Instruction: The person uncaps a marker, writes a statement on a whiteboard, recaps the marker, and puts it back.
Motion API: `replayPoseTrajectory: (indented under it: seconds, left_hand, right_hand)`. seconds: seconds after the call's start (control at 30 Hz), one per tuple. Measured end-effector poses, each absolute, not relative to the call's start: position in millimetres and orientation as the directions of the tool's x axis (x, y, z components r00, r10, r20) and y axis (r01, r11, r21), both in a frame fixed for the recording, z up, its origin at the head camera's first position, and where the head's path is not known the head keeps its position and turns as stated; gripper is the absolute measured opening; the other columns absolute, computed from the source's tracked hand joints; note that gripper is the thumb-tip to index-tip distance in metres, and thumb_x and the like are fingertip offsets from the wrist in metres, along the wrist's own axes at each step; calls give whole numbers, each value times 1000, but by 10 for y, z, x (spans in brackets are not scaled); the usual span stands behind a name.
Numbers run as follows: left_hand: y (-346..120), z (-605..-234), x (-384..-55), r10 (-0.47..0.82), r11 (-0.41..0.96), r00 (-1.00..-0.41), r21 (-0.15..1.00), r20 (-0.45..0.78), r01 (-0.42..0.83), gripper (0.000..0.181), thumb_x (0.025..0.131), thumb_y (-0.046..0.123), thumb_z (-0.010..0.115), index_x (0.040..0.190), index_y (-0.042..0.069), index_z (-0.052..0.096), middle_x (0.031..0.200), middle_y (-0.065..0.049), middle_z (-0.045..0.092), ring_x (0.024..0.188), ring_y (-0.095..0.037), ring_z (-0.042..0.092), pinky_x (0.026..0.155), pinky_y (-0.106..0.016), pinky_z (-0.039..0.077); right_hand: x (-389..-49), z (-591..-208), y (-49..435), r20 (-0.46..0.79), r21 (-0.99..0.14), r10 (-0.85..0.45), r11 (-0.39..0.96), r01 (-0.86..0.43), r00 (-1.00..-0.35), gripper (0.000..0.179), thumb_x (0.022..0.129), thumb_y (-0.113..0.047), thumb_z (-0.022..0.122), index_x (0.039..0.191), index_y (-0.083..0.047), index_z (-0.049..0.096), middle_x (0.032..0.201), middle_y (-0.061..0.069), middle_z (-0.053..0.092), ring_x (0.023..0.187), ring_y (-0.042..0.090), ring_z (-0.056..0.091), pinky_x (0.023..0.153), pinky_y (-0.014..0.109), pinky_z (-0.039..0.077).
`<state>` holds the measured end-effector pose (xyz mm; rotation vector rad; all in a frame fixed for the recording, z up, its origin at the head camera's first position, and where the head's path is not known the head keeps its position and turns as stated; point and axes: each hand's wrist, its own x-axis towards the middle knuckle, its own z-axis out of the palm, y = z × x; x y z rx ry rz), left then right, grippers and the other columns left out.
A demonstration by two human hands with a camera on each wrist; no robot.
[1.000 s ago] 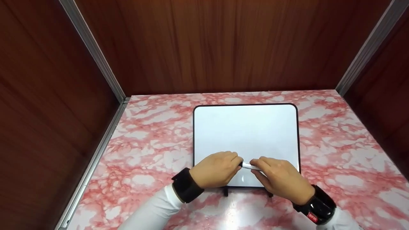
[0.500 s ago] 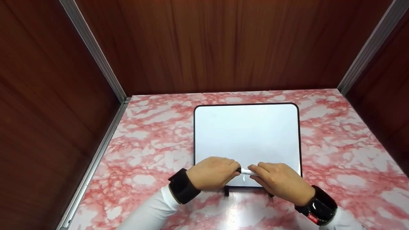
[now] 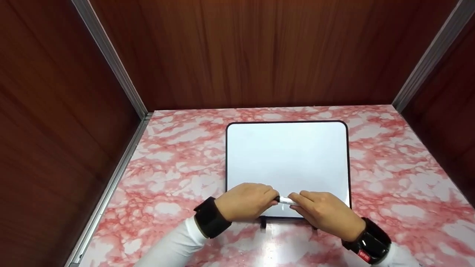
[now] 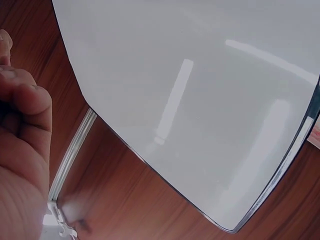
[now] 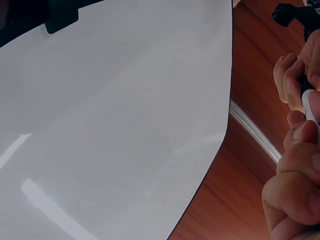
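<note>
A white marker (image 3: 287,200) with a black cap lies level between the two hands, in front of the lower part of a black-framed whiteboard (image 3: 287,159). My left hand (image 3: 246,202) pinches its black-capped end, and the cap is mostly hidden by the fingers. The white barrel is gripped by my right hand (image 3: 324,211). In the right wrist view, the black cap (image 5: 304,82) shows beside the white barrel, among the fingers of both hands. Curled fingers of the left hand (image 4: 25,135) appear at the left wrist view's edge, with the marker out of sight there.
The whiteboard stands on dark feet (image 3: 263,222) on a red-and-white marbled table (image 3: 178,167). Brown wood-grain panels (image 3: 245,55) rise behind and at both sides, with metal corner strips (image 3: 115,63) between them.
Both hands have come slightly down toward the person with the marker between them, mostly in the first half second. The left hand has also shifted a little left. The whiteboard stays put.
</note>
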<state>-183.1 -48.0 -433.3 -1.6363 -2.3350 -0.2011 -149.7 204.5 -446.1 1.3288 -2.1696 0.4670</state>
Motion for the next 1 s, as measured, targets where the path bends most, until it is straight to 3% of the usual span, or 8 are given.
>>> replayPoseTrajectory:
  seconds: [0.5, 1.0]
  left_hand:
    - [-548, -4384, -1858, 882, 333, -242, -171, 404, 927, 19, 103, 24, 47, 100, 9, 57, 79, 4, 51, 66, -10, 48, 61, -22, 44]
    - [-1329, -4360, -2111, 690, 576, -479, -10, 543, 818, 11, 98, 16, 57, 102, 5, 59, 86, -1, 57, 75, -14, 55, 66, -28, 50]
  right_hand:
    - [-1525, -4554, 2064, 617, -83, -682, 439, -894, -392, 22, 92, -15, 67, 112, -7, 65, 78, -11, 52, 59, -4, 42, 51, 11, 40]
    - [-1511, -4536, 2503, 653, -115, -575, 569, -814, -493, 28, 86, -12, 73, 113, -7, 67, 79, -12, 54, 59, -2, 39, 48, 12, 34]
